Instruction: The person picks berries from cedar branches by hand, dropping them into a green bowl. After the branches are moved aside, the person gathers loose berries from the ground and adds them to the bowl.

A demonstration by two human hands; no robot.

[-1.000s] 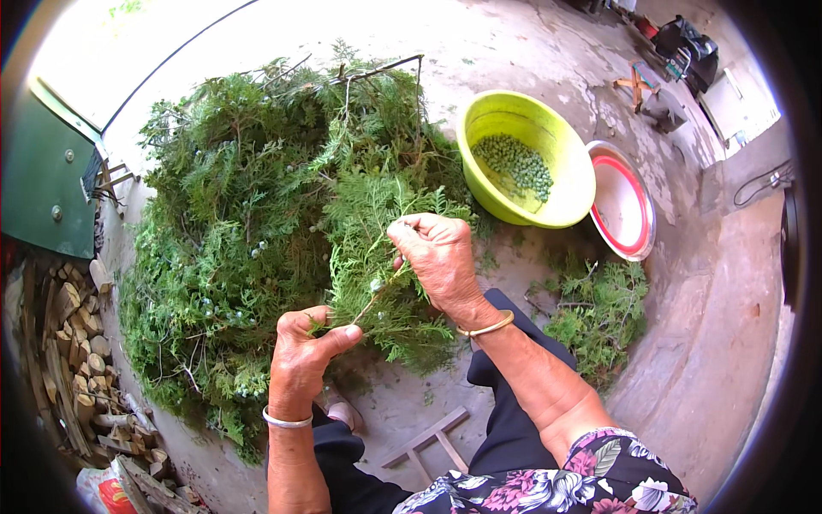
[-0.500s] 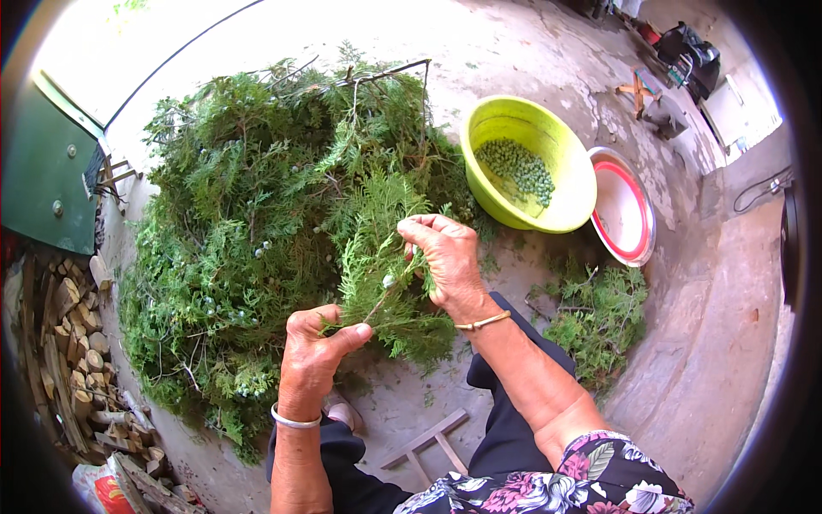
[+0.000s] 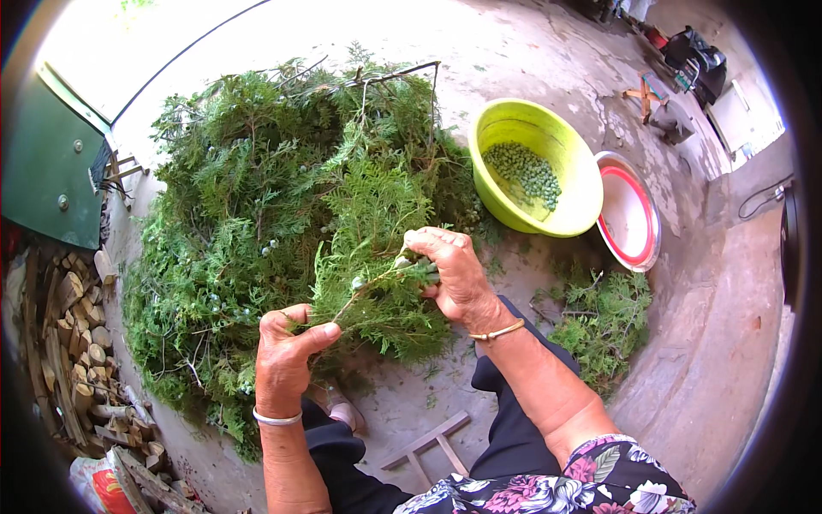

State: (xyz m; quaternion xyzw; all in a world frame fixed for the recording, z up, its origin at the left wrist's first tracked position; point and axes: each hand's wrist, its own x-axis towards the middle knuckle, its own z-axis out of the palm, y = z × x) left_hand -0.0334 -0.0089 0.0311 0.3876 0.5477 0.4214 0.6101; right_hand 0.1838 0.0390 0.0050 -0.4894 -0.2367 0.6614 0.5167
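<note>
My left hand (image 3: 285, 355) pinches the thin brown stem of a leafy green conifer sprig (image 3: 381, 321) between thumb and fingers. My right hand (image 3: 462, 278) is closed at the sprig's other side, thumb and forefinger pressed together on a small pale green cone. A few more green cones (image 3: 431, 274) show under its curled fingers. One pale cone (image 3: 357, 283) sits on the sprig between my hands. Beyond them lies a big heap of conifer branches (image 3: 223, 206), dotted with bluish cones. Picked green cones (image 3: 521, 167) cover the bottom of a yellow-green basin (image 3: 575, 158) at the right.
Beside the basin leans a white bowl with a red ring (image 3: 638, 244). A smaller pile of branches (image 3: 604, 321) lies by my right leg. Split firewood (image 3: 81, 343) is stacked at the left, under a green panel (image 3: 51, 154). A wooden frame (image 3: 428, 441) lies between my feet.
My left hand has moved left and the right hand slightly right, drawing apart along the sprig. Green cones now show in my right hand's fingers. The whole view has shifted slightly.
</note>
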